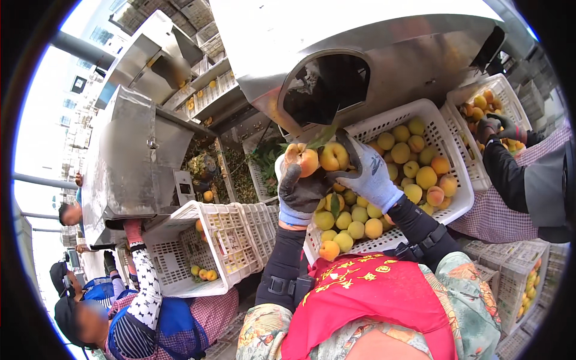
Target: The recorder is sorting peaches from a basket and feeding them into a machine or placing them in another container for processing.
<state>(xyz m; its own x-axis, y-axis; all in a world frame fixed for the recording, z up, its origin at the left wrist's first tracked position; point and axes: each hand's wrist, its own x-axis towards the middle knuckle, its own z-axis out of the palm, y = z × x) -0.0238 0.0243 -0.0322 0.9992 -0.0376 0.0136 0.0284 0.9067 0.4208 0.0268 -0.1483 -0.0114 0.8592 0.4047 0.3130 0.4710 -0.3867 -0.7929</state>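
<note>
Both hands are keeping busy here. The left hand (300,196) is gripping a peach (308,162), its thumb pressing in from below; I can't tell if the lumpy bit beside it is a second one. The right hand (371,172) is cupping another peach (333,156), fingers curling round its right side. Both are sitting side by side in midair, over the left edge of a white crate (454,161) that's holding loads more fruit (426,177).

My guess is they're being held up like that for a closer look, and near the crate so a drop isn't going far. The crate is sitting just below the opening (327,87) in the machine (414,67), probably for catching fruit.

As for direction: the peaches are looking pretty round, so no long axis is really showing, and I'm not making out where the stem ends are facing. The leaf (324,137) behind them is running lengthwise, up and to the right, but I can't tell if it's hanging onto either peach.
</note>
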